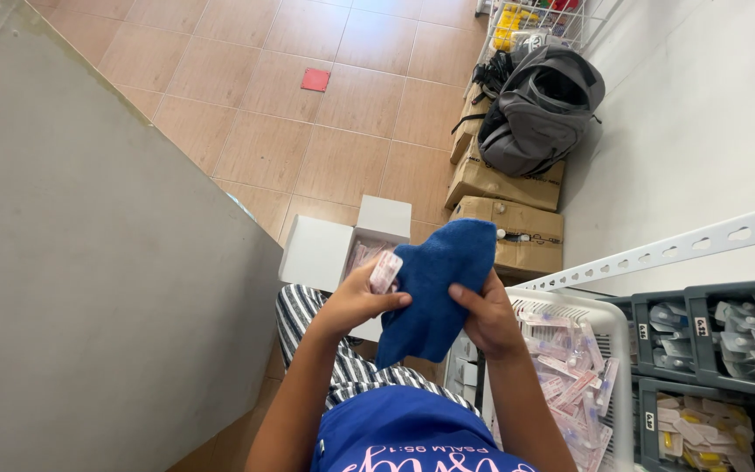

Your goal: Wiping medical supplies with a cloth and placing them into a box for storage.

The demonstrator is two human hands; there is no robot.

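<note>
Blue cloth (437,284) sits at frame centre, draped over and gripped by the right hand (488,322), thumb pressed into the fabric at its lower right side. Cloth's long axis runs roughly vertical in the frame, slightly tilted, top edge toward upper right, loose tail hanging down toward the lap. Left hand (356,300) is just left of the cloth, touching its left edge, fingers closed around a small pink-and-white packet (385,271). Packet is pinched between thumb and fingers, long axis near upright, leaning a little right, top end pointing to the upper frame; its right side lies against the cloth. So the packet lies directly left of the cloth and both hands meet at it; left hand holds it, right hand brings the cloth to it.

Surroundings, big to small: grey wall surface (89,262) fills the left of the frame; tiled floor (308,131) across the top; grey backpack (539,109) on cardboard boxes (504,205) at upper right. White basket (609,323) of similar pink packets sits at lower right, just right of the right forearm. Grey bins (709,297) with more packaged items at far right. Open white box (342,245) lies on the floor behind the left hand. Small red square (315,79) on the tiles, upper centre.
</note>
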